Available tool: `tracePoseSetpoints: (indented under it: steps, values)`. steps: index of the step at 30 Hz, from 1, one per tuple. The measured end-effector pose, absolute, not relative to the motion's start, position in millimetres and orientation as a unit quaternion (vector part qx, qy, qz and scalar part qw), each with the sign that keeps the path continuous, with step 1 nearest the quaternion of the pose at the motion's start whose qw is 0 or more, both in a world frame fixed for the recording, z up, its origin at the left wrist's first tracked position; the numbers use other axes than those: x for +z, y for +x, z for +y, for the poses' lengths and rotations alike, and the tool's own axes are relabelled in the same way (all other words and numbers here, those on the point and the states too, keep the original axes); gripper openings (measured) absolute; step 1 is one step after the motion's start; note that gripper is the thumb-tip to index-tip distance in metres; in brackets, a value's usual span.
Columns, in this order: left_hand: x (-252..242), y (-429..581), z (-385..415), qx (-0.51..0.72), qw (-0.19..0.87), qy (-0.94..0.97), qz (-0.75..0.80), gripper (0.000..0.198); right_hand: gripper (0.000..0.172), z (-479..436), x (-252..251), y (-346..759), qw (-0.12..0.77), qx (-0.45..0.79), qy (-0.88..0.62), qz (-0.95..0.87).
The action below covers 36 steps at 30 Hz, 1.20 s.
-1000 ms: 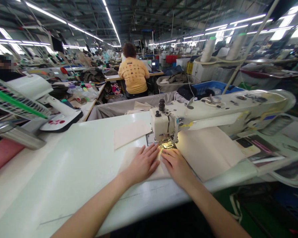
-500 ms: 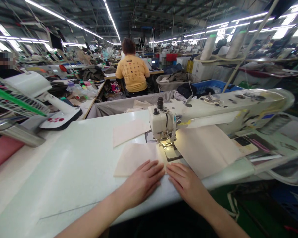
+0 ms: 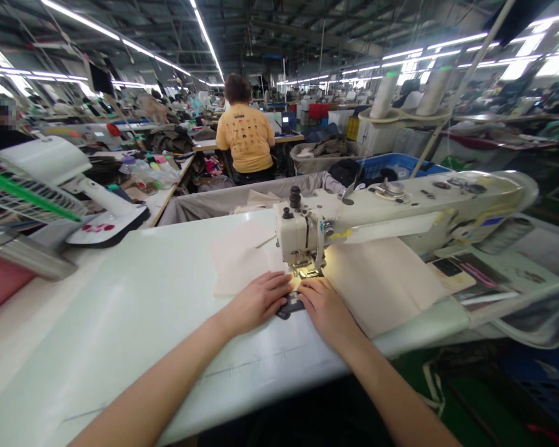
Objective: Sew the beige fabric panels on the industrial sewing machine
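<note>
A cream fabric piece (image 3: 235, 273) lies flat left of the sewing machine (image 3: 302, 233), its right edge at the lit presser foot (image 3: 308, 272). My left hand (image 3: 264, 298) rests on the near right part of this piece, palm down with fingers extended. Just in front of the foot, my right hand (image 3: 323, 307) lies palm down, fingers stretched toward the needle area. Another cream piece (image 3: 242, 239) is behind the first, partly overlapped. Under the machine arm, to the right, a larger cream piece (image 3: 382, 279) is spread out.
A white fan (image 3: 102, 223) and a steel flask (image 3: 28, 251) stand at the left. Behind the table is a grey cloth bin (image 3: 190, 208). A person in a yellow shirt (image 3: 245, 136) sits beyond. A phone (image 3: 447, 267) lies at the right.
Both hands have moved forward toward the presser foot, and the cream piece has slid forward with them, over the one behind. A dark plate in front of the foot is now uncovered.
</note>
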<state>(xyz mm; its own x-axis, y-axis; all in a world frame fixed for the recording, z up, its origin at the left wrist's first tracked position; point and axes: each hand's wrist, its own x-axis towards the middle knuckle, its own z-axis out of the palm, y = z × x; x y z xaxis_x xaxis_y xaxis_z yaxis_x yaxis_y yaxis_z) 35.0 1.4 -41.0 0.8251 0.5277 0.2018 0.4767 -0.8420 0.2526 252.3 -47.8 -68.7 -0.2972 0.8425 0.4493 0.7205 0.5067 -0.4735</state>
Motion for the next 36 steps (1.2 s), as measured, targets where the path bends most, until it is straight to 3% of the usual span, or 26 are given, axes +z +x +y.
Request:
tracePoseSetpoints:
  steps: [16,24,36]
  values:
    - [-45,33,28,0.143,0.071,0.942,0.295,0.039,0.025,-59,-85,251,0.392,0.062,-0.482,-0.782]
    - [-54,33,21,0.078,0.051,0.877,0.472,0.06,0.026,-69,-87,252,0.395,0.057,-0.492,-0.774]
    - [-18,22,-7,0.067,0.071,0.862,0.498,0.03,0.027,-77,-92,256,0.391,0.032,-0.492,-0.777]
